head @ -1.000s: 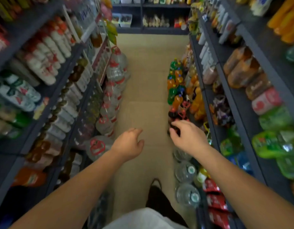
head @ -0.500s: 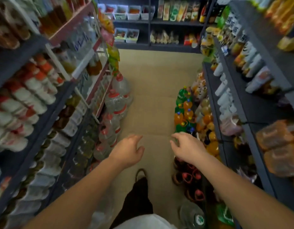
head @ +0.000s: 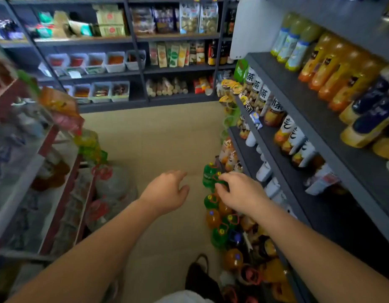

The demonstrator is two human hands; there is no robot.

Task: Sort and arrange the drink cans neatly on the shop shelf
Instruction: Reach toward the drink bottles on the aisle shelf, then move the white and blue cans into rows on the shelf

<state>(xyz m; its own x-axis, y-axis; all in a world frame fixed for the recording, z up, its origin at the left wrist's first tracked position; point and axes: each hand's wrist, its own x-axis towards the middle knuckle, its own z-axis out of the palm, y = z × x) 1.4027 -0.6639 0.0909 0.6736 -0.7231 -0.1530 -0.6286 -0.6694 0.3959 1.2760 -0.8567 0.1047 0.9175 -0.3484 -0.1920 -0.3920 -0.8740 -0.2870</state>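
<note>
I stand in a shop aisle with both arms stretched forward. My left hand [head: 167,193] hovers over the beige floor, fingers loosely curled, holding nothing. My right hand [head: 239,191] hangs in front of green and orange drink bottles [head: 213,206] standing on the floor at the right, fingers bent and empty. The dark right-hand shelf [head: 298,95] carries bottles of orange juice [head: 333,71] and tea drinks [head: 274,110]. No drink can is clearly visible in either hand.
A red-framed rack [head: 58,206] with large water jugs [head: 115,184] lines the left side. Dark shelving with snack packets and white bins [head: 115,62] closes the aisle's far end. My foot [head: 200,274] is on the beige floor [head: 154,136].
The view has tilted upward, from the floor and lower shelves to the aisle's far end. Both hands stay held out in front, empty, and the right hand no longer touches the floor bottles.
</note>
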